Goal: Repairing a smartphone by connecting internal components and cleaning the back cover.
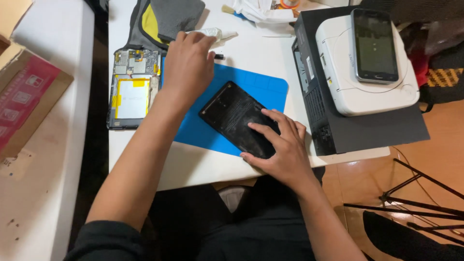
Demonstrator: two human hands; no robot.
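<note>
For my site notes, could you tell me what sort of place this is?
Probably a small electronics repair bench: an opened tablet with its battery exposed, a blue work mat under a black screen panel, and a phone resting on a white device.

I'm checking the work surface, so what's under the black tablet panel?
The black tablet panel lies on a blue mat on the white table. The right hand presses on it; anything beneath the panel is hidden.
</note>
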